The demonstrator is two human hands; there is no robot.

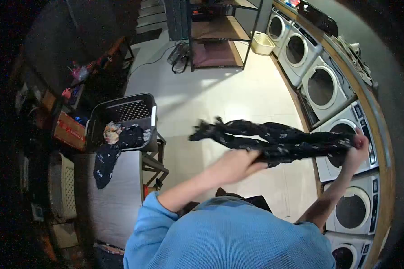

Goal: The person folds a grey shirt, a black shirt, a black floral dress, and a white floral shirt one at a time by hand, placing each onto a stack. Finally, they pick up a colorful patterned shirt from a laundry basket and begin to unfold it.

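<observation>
A pair of black pants (278, 133) with a small white print is stretched out in the air before my chest, its two long legs trailing to the left. At the right end my right hand (357, 145) is closed round the bunched cloth. My left hand (241, 167) grips the near edge around the middle, its fingertips partly hidden by the fabric. The loose ends at the far left look blurred. Off to the left stands a dark laundry basket (123, 102) with crumpled clothes inside, and a black printed cloth (106, 166) hangs over its near side onto the table.
White front-loading machines (321, 87) line the right under a wooden counter (368, 96). The grey table (116, 197) is at my left, with a cream basket (67, 188) beyond it. A metal shelf (220, 28) and a yellow basket (262, 44) stand ahead; a black bag-like object (179, 56) lies on the floor.
</observation>
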